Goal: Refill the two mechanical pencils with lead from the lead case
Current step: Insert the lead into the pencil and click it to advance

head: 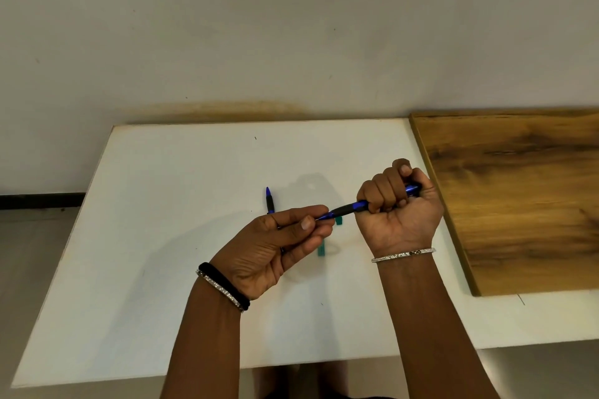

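My right hand [399, 204] is fisted around a blue mechanical pencil [351, 207] with a black grip, thumb over its rear end. The pencil's tip points left, where my left hand [285, 243] pinches at it with thumb and forefinger. Whether a lead is between those fingers is too small to tell. A second blue pencil [269, 201] lies on the white table [181, 204] behind my left hand, partly hidden by it. The teal lead case [322, 249] lies on the table between my hands, mostly covered by my left fingers; another teal piece [338, 220] shows under the held pencil.
A wooden board [518, 197] lies on the right part of the table, close to my right hand. The wall rises just behind the table's far edge. The table's front edge runs near my forearms.
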`<state>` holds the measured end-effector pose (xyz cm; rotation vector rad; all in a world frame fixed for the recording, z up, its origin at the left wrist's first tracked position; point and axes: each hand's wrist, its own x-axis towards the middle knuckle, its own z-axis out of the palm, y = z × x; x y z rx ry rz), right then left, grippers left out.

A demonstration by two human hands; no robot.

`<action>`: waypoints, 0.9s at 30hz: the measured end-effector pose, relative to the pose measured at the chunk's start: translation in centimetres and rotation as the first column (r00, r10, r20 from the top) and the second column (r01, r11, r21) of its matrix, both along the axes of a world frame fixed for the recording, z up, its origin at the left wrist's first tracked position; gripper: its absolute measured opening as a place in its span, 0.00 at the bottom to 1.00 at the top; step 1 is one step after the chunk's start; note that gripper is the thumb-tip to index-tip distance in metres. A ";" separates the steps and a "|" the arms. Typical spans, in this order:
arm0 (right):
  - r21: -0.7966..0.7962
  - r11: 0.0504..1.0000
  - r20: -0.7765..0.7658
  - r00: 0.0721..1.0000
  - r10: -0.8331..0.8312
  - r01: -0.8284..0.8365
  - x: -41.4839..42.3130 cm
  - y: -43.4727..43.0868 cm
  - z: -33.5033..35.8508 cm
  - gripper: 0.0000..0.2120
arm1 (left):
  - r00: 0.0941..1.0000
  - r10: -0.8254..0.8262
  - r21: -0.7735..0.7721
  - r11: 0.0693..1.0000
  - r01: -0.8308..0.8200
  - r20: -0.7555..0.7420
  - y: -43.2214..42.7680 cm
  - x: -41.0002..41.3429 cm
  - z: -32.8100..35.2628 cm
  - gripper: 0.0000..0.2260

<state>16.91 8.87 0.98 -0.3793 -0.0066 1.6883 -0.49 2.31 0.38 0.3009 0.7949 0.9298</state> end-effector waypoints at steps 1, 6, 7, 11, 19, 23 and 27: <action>0.000 1.000 0.003 1.000 -0.002 0.002 0.0 0.0 0.0 0.14 | 1.000 -0.001 0.001 1.000 0.001 0.002 0.0 0.0 0.0 0.16; 0.016 1.000 0.005 1.000 0.004 -0.004 0.1 0.2 0.1 0.16 | 1.000 0.003 0.006 1.000 -0.003 0.011 -0.1 -0.1 0.1 0.14; 0.021 1.000 0.013 1.000 0.001 -0.001 0.1 0.2 0.2 0.16 | 1.000 0.002 0.006 1.000 -0.002 0.011 -0.1 0.0 0.1 0.14; 0.072 0.997 0.060 0.998 -0.001 -0.003 0.1 0.1 0.2 0.15 | 1.000 0.001 0.007 1.000 0.000 -0.009 0.0 0.0 0.1 0.15; 0.132 0.986 0.090 0.991 0.094 -0.106 0.0 0.1 -0.5 0.22 | 0.994 0.037 0.017 0.999 -0.035 -0.107 0.2 0.5 -0.1 0.15; 0.133 0.974 0.085 0.981 0.172 -0.183 -0.4 -0.1 -0.5 0.26 | 0.991 0.070 0.026 0.997 -0.068 -0.115 0.3 0.7 -0.1 0.14; 0.134 0.981 0.008 0.990 0.140 -0.139 -0.3 -0.3 -0.3 0.26 | 0.996 0.062 0.038 0.998 -0.060 -0.057 0.3 0.8 0.2 0.13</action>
